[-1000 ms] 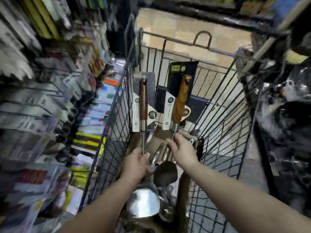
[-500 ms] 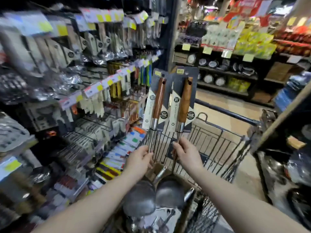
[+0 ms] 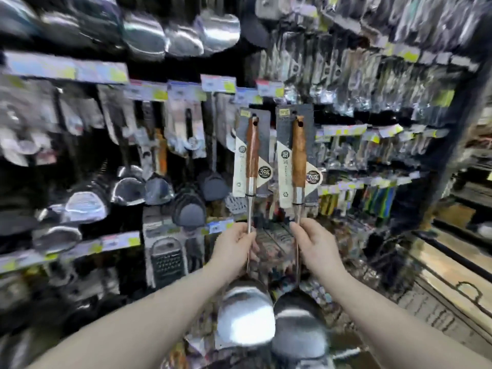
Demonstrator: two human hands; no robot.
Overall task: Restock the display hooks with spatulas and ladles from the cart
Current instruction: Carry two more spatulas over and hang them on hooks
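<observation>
My left hand (image 3: 235, 242) grips the thin steel shaft of a wood-handled utensil (image 3: 251, 150) with a shiny broad head (image 3: 246, 318) hanging down below. My right hand (image 3: 315, 242) grips the shaft of a second wood-handled ladle (image 3: 298, 155), its dark steel bowl (image 3: 299, 331) low beside the first. Both stand upright, handles up, each tied to a dark backing card. They are held side by side in front of the display hooks (image 3: 186, 134), apart from the hanging stock.
Hooks on the wall carry hanging ladles (image 3: 183, 38), spatulas (image 3: 213, 182), skimmers and graters (image 3: 166, 259), with price tags (image 3: 218, 83) along the rails. More packaged tools hang at upper right (image 3: 359, 65). The cart's wire edge (image 3: 452, 296) shows at lower right.
Both utensils have been lifted out of the cart and raised. The view has swung left from the cart and aisle to face the display wall.
</observation>
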